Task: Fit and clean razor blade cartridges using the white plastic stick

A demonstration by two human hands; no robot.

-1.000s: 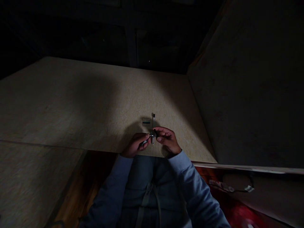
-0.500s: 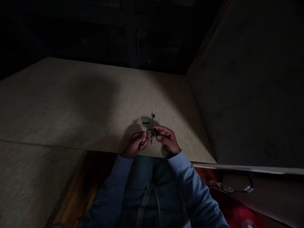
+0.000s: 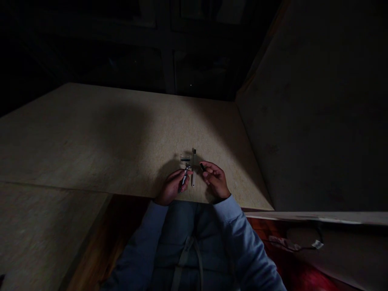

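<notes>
Now, left grip [image 3: 170, 187]: curled round a metal-tipped tool [image 3: 183, 179].
Right grip [image 3: 216, 180]: pinching a dark piece [image 3: 202, 166], apart from the tool.
Tabletop [image 3: 169, 131]: rod [image 3: 193, 178] between them, case [image 3: 185, 158] beyond.
Handling: light pinch, metal tip [image 3: 188, 166] visible, seems best.

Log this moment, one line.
Left hand: chrome-tipped handle; right hand: small black piece; on table: slim dark-headed stick, small clear case

Tool [image 3: 184, 180]: bright metallic head, handle part dark, part pale; held in the left hand [image 3: 170, 187], tilted, head foremost. Black piece [image 3: 202, 167]: short, slim; pinched in the right hand [image 3: 217, 182], right of the tool, apart from it.
</notes>
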